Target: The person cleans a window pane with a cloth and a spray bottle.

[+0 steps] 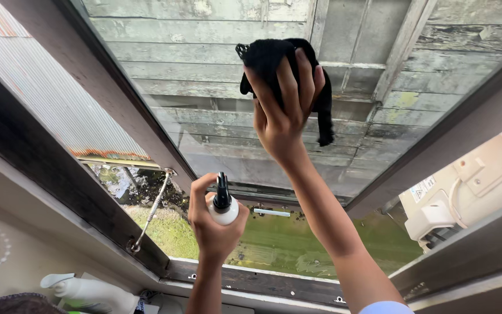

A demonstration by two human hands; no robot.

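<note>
My right hand (pixel 283 110) presses a black cloth (pixel 265 58) flat against the glass pane (pixel 204 116) of an outward-opened window. Part of the cloth hangs down to the right of my fingers. Below it, my left hand (pixel 213 224) grips a small white spray bottle (pixel 225 209) with a black nozzle, held upright just under the pane's lower edge. Through the glass I see weathered grey wooden boards.
A dark wooden window frame (pixel 59 174) runs along the left and bottom. A metal stay arm (pixel 149 212) props the window. A white spray bottle (pixel 91 289) lies on the sill at lower left. Outside right is a beige outdoor unit (pixel 472 186); green ground lies below.
</note>
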